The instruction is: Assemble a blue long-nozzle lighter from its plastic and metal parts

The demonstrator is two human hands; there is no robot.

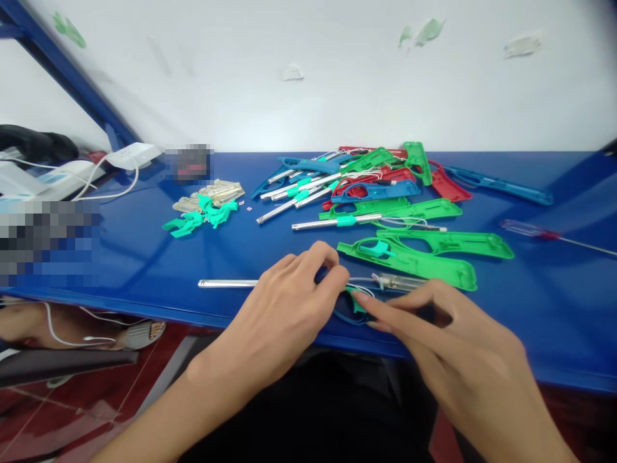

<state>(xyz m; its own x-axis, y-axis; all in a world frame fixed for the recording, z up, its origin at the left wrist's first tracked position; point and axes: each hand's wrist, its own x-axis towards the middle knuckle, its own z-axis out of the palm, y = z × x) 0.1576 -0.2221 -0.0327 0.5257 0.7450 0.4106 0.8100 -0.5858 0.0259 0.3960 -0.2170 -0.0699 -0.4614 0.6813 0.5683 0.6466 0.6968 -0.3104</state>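
My left hand (289,302) is closed over the base of a lighter's long silver tube (227,283), which points left. Thumb and forefinger of my right hand (453,328) pinch a small teal trigger (355,301) beside the left fingertips. Under both hands lies a blue handle shell (348,317), mostly covered. White wires run from the tube side to the right. A clear fuel tank (398,281) sits just above my right fingers. Beyond it is an open green handle half (424,262) with a teal trigger (378,248) on it.
Green, red and blue handle shells (501,183) and silver tubes (332,222) are heaped at the back. Loose teal triggers (205,215) and clear tanks (216,193) lie left of them. A screwdriver (535,229) rests at right; a white power strip (132,155) stands at left.
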